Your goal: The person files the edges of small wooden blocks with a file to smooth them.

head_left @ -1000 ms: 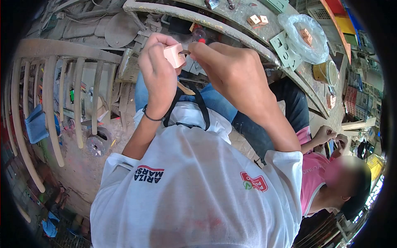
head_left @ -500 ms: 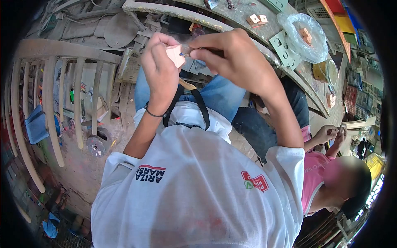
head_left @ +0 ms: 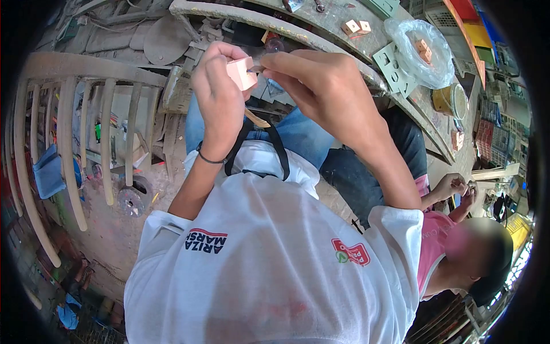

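Observation:
My left hand, a dark band on its wrist, is closed around a pale wooden block held up over my lap. A small dark hole shows in the face turned to the right. Between the thumb and fingers of my right hand is a thin pointed tool, its tip right at that hole. Most of the tool is hidden by my fingers.
Beyond my hands runs a worn workbench with small wooden blocks, a green slotted plate and a clear plastic bag. A slatted wooden chair back stands left. Another person sits at right.
The block has turned in my left hand, so its holed face shows more broadly. My right hand has tilted and shifted a little, with the tool tip still at the hole.

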`<state>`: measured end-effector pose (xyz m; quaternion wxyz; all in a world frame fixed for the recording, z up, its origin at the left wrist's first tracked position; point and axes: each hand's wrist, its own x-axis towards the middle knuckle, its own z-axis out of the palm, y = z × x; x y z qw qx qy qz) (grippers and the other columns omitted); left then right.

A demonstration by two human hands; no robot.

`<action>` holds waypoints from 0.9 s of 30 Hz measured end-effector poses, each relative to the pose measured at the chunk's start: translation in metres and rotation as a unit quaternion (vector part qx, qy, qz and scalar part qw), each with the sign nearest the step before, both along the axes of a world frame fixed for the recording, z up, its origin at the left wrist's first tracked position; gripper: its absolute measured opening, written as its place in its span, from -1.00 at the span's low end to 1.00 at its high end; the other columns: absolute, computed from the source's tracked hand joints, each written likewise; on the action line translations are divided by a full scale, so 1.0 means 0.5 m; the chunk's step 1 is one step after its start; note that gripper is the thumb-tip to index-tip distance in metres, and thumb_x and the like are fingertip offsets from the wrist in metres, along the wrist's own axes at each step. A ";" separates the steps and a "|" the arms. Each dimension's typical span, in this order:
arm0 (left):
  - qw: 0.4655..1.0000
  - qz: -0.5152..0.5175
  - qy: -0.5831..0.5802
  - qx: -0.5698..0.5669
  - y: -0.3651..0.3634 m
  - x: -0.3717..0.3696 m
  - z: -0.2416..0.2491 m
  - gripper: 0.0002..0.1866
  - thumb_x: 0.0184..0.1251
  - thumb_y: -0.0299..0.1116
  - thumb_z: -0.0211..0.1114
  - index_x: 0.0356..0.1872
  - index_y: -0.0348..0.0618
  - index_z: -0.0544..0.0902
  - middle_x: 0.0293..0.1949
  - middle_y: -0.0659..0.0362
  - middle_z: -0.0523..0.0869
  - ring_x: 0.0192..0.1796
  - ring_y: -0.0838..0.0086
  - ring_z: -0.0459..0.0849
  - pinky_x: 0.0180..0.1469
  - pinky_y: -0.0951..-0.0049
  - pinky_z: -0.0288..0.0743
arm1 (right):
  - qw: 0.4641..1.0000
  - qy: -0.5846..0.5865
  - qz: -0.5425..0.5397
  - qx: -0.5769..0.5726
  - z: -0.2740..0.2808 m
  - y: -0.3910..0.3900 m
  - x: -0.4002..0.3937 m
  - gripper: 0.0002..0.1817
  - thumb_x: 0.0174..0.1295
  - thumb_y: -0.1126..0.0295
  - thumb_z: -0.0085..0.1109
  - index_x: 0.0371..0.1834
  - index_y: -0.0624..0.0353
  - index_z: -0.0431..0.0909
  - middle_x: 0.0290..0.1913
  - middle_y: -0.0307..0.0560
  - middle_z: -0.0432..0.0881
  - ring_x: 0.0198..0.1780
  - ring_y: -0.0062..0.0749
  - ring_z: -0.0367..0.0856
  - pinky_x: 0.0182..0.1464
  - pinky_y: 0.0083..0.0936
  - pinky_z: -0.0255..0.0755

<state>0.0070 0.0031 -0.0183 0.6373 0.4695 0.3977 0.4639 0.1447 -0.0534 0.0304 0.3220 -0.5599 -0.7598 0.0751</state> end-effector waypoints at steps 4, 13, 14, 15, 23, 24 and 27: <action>1.000 -0.001 0.009 -0.007 0.002 0.000 0.002 -0.72 0.37 -0.35 -0.21 -0.40 -0.23 0.46 -0.63 0.24 0.43 -0.72 0.67 0.22 -0.69 0.64 -0.03 | 0.995 -0.097 -0.025 -0.014 0.019 -0.005 -0.008 -0.83 -0.10 0.48 0.17 -0.37 0.14 0.57 -0.57 -0.08 0.53 -0.50 -0.15 0.59 -0.50 -0.30 0.43; 1.000 -0.007 0.008 -0.011 -0.001 -0.004 -0.001 -0.72 0.36 -0.36 -0.21 -0.40 -0.25 0.45 -0.60 0.22 0.44 -0.71 0.65 0.26 -0.68 0.63 0.00 | 0.996 -0.082 0.010 -0.037 0.021 0.004 -0.001 -0.82 -0.06 0.48 0.15 -0.34 0.20 0.60 -0.54 -0.01 0.58 -0.48 -0.08 0.61 -0.48 -0.26 0.44; 1.000 -0.011 0.009 -0.006 -0.002 -0.004 -0.002 -0.73 0.36 -0.36 -0.21 -0.40 -0.25 0.45 -0.59 0.21 0.43 -0.71 0.64 0.26 -0.68 0.63 0.01 | 0.997 -0.041 0.022 -0.063 0.027 0.008 0.005 -0.86 -0.03 0.49 0.17 -0.37 0.23 0.60 -0.53 0.03 0.59 -0.47 -0.06 0.61 -0.45 -0.25 0.45; 1.000 -0.011 0.010 -0.006 -0.004 -0.002 -0.003 -0.73 0.36 -0.36 -0.21 -0.40 -0.25 0.45 -0.59 0.21 0.43 -0.71 0.64 0.26 -0.68 0.63 0.01 | 0.996 0.001 0.034 -0.088 0.029 0.011 0.010 -0.90 0.00 0.50 0.18 -0.40 0.26 0.60 -0.52 0.06 0.61 -0.47 -0.04 0.61 -0.43 -0.24 0.45; 1.000 -0.017 0.005 0.013 -0.002 0.007 0.002 -0.72 0.37 -0.36 -0.21 -0.41 -0.25 0.45 -0.63 0.22 0.38 -0.72 0.64 0.23 -0.68 0.61 -0.01 | 0.973 0.154 -0.010 -0.173 0.018 0.010 0.019 -0.91 0.08 0.50 0.19 -0.33 0.23 0.59 -0.56 0.08 0.57 -0.48 0.00 0.56 -0.40 -0.26 0.42; 1.000 -0.016 0.005 0.013 -0.002 0.006 0.002 -0.72 0.37 -0.36 -0.21 -0.41 -0.25 0.45 -0.63 0.22 0.38 -0.72 0.64 0.23 -0.68 0.61 -0.01 | 0.991 0.107 0.000 -0.080 0.011 0.008 0.018 -0.88 0.09 0.50 0.18 -0.28 0.21 0.56 -0.58 0.07 0.55 -0.49 0.01 0.55 -0.41 -0.25 0.41; 1.000 -0.018 0.006 0.004 -0.003 0.005 0.003 -0.71 0.37 -0.36 -0.22 -0.42 -0.25 0.45 -0.64 0.22 0.37 -0.73 0.64 0.21 -0.69 0.61 -0.04 | 0.995 0.047 -0.015 -0.092 0.023 0.003 0.017 -0.82 0.11 0.53 0.15 -0.20 0.17 0.50 -0.59 0.05 0.54 -0.49 0.00 0.54 -0.43 -0.23 0.38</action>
